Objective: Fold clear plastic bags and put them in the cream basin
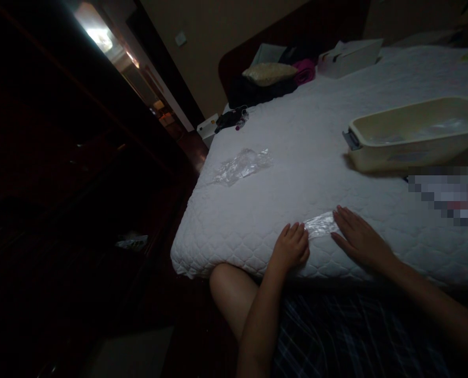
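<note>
A narrow folded strip of clear plastic film, perhaps a bag, [320, 224] lies on the white quilted mattress cover [226, 220] near its front edge. My left hand [292, 247] rests palm down at the strip's left end, its fingers side by side and slightly bent over the surface. At the right end, my right hand [362, 239] lies flat with fingers stretched out and thumb apart, fingertips touching the plastic. Farther back on the bed to the left, a crumpled clear plastic bag [243, 165] is spread loosely.
A cream plastic bin [407, 152] with a grey side latch stands on the right, clear plastic inside. A blurred patch covers something in front of it. Behind are a white box [350, 58], a pillow [269, 73] and a magenta roll [305, 71]. Dark floor lies left.
</note>
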The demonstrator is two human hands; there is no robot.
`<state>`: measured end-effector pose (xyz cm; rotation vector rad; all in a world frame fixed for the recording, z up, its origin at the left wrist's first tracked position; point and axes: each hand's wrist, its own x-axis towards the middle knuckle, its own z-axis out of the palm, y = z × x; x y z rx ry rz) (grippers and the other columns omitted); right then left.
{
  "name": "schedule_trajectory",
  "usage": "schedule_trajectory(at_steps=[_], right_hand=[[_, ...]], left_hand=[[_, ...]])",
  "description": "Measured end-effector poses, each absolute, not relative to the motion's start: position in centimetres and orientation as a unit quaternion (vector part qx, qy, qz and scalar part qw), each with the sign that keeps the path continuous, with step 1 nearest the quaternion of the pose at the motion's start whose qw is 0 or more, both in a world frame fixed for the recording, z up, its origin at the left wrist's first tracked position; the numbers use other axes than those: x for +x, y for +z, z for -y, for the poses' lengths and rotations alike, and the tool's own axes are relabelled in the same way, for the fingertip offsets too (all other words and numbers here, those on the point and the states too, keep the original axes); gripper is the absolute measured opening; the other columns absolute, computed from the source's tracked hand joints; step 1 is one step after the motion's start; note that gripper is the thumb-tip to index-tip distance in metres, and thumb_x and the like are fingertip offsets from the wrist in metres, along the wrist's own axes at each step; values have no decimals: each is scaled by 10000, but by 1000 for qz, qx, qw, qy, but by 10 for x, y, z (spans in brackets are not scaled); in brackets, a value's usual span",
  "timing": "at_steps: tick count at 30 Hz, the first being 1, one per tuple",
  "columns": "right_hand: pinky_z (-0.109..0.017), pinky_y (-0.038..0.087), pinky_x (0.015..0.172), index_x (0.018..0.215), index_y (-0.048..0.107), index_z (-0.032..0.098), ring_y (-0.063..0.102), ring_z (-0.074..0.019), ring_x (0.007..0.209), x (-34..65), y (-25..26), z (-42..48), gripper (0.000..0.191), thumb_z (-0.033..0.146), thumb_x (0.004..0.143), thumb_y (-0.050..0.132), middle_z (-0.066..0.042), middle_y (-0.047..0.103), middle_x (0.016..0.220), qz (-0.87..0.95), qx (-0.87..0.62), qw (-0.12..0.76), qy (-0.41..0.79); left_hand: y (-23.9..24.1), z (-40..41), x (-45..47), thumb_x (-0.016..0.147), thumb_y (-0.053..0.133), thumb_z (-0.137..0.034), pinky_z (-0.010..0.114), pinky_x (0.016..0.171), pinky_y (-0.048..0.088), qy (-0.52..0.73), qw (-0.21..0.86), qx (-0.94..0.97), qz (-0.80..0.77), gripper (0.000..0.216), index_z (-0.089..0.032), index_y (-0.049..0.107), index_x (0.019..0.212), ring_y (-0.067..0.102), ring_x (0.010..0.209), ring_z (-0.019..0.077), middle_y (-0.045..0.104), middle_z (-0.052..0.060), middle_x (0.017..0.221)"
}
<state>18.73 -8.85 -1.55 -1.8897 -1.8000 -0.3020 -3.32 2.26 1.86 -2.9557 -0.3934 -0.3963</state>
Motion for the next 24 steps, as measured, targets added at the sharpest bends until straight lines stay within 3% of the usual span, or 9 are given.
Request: schedule_trajectory(at_steps=[4,10,17,24], right_hand=[[-476,393,1060,1511,224,184,420,-300,1319,187,-5,95,620,357,942,402,-157,402,1468,625,-701,317,-133],[-417,507,911,1275,548,140,592,-261,1087,181,17,76,391,224,897,494,-170,614,1199,702,-614,325,-157],[-406,532,850,1130,661,165,640,-242,1010,166,4,48,311,185,875,483,-136,679,1113,743,-585,307,-106],[-415,520,892,1124,666,157,627,-242,1050,169,-1,52,311,174,877,477,-130,670,1153,738,-591,314,-88]], left_hand=[[15,-20,-30,930,392,-361,494,1123,333,-172,76,-963,193,459,-93,508,1284,446,1313,279,511,148,1389],[12,-14,-27,899,445,-412,551,1087,356,-214,109,-940,243,490,-90,531,1258,473,1280,302,540,160,1357],[11,-14,-26,875,486,-415,521,1034,410,-227,96,-936,252,502,-105,523,1268,485,1263,303,544,161,1352],[19,-22,-32,833,535,-446,482,976,443,-290,66,-926,233,477,-117,567,1177,513,1213,313,574,167,1303]])
